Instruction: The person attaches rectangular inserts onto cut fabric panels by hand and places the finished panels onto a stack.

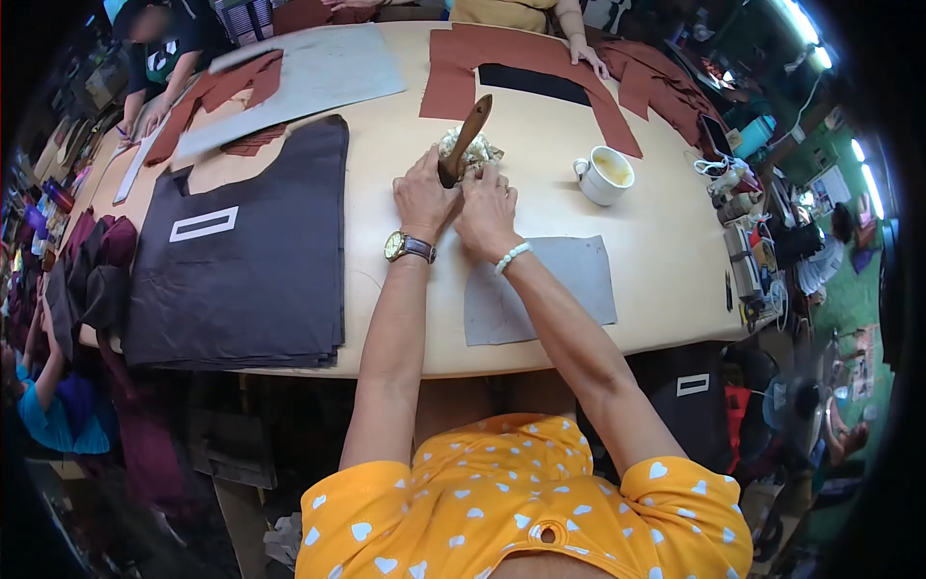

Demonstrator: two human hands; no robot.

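Observation:
At the middle of the table, my left hand (pixel 424 196) has its fingers closed at the lower end of a brush (pixel 472 128) with a brown wooden handle, which points up and away from me. My right hand (pixel 486 210) is close beside it, fingers bent together; what they pinch is hidden. Behind the fingers lies a crumpled whitish, stained wad (pixel 477 151). The bristle end of the brush is covered by my hands. Below my right wrist a flat grey fabric piece (pixel 584 280) lies on the table.
A stack of dark fabric pieces (pixel 260 280) with a white rectangular frame (pixel 204 224) lies left. To the right stands a white cup (pixel 606 177) with yellowish contents. Rust-red fabric (pixel 521 46) and a pale board (pixel 328 77) lie farther back. Co-workers' hands are at the far side.

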